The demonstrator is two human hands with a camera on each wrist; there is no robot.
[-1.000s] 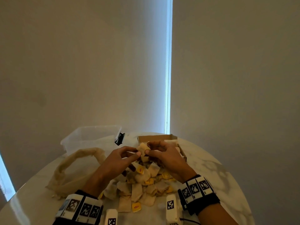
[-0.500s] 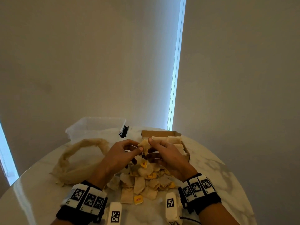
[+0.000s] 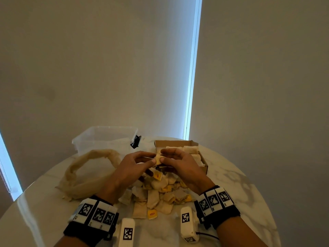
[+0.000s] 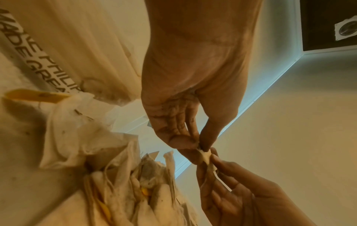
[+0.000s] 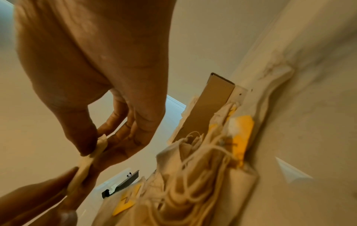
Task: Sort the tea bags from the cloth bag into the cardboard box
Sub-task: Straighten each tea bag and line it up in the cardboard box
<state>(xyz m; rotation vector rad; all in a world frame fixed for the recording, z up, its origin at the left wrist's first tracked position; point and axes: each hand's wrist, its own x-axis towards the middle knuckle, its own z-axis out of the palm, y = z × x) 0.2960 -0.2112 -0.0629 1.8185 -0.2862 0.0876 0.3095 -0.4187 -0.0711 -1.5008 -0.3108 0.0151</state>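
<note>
Between the two hands, held above the heap: one tea bag (image 3: 158, 158), pinched at one end by the left hand (image 3: 135, 164), at the other by the right hand (image 3: 179, 162), thumb against fingertip each side; likely being straightened to lie flat.
Just beyond the right hand: cardboard box (image 3: 203, 158), part filled with stacked bags.
Below both palms: loose tea bags (image 3: 156, 195), yellow tags showing, awaiting sorting.
Left of the left hand: cloth bag (image 3: 85, 175), slumped, apparently emptied.

Dark capitals on a white strip (image 4: 41, 64) beside the cloth, cut off at both ends — "…E PHILIP…" above "MADE GREA…" — nothing else legible.
</note>
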